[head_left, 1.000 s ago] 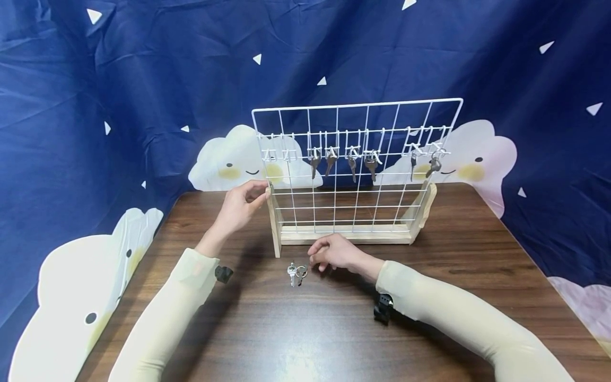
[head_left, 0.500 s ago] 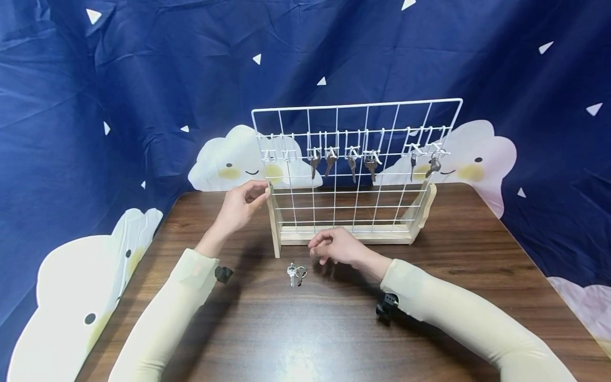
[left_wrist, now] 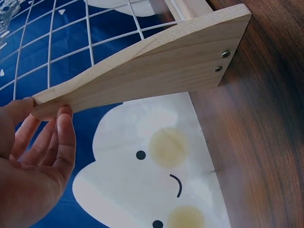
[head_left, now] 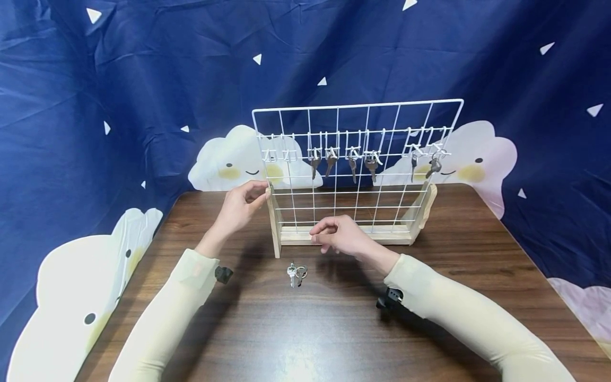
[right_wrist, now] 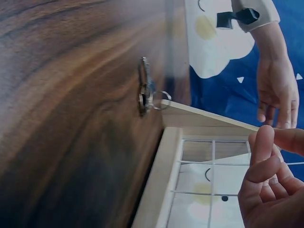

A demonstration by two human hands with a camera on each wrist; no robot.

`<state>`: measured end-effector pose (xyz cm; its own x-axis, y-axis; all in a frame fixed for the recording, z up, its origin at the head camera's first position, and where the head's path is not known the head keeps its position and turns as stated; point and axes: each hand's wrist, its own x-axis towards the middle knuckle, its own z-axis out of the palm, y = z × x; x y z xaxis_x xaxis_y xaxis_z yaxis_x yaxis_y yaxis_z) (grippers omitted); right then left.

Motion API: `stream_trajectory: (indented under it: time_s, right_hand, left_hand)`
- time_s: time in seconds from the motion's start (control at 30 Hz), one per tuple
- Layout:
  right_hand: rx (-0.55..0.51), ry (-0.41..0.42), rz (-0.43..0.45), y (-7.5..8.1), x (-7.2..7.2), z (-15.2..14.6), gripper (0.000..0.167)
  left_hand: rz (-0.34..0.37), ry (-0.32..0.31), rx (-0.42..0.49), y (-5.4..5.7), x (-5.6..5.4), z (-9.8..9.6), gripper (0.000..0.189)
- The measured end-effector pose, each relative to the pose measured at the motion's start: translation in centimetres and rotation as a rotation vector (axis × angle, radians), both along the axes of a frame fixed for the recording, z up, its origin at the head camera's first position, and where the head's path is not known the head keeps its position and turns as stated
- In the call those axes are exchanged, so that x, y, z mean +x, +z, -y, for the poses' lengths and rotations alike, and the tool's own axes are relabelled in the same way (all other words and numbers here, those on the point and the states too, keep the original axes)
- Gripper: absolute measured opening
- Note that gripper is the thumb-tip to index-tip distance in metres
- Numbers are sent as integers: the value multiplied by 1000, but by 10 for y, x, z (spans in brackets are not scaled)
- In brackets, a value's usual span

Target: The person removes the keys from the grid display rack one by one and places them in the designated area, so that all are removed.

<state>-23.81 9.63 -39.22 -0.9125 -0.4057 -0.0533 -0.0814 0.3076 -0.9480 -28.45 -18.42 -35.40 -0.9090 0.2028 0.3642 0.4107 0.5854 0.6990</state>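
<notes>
My left hand point(head_left: 241, 204) holds the upper end of the wooden side panel point(left_wrist: 156, 66), thumb on one face and fingers on the other, at the left of a white wire grid rack point(head_left: 334, 207). My right hand point(head_left: 346, 236) hovers in front of the rack's wooden base bar point(head_left: 382, 239). Its fingers are loosely bent, thumb and index tips close together, and nothing shows between them. On the table, below and left of that hand, lie a silver key point(head_left: 292, 275) and a darker key point(head_left: 300, 281) with a ring point(right_wrist: 163, 99).
Several keys point(head_left: 371, 165) hang from white hooks across the grid. Two hooks point(head_left: 289, 155) at its left end bear none. The rack stands on a dark wooden table point(head_left: 267, 329), with a blue curtain point(head_left: 191, 63) printed with clouds behind it.
My right hand has risen from near the tabletop, up and slightly right, away from the two loose keys. The left hand and the rack stay put.
</notes>
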Motion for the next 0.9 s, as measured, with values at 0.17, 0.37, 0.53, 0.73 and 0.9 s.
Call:
stream_trajectory:
  time_s: [0.17,0.37,0.53,0.73,0.9]
  right_hand:
    - [-26,-6,-24,13,0,-1,21]
    - [-73,-30,-39,29,-1,-1,19]
    - [-64,-54,-85,41,-3,-3,19]
    - [-88,-99,-93,55,-5,-7,22]
    - [-118,-125,-99,65,-5,-9,22]
  left_hand:
    - [-1,0,-5,2,1,0,33]
    - [-1,2,-8,2,1,-1,33]
    - [1,0,2,1,0,-1,33]
    - [8,2,2,0,0,-1,33]
    - [10,-1,8,0,0,0,33]
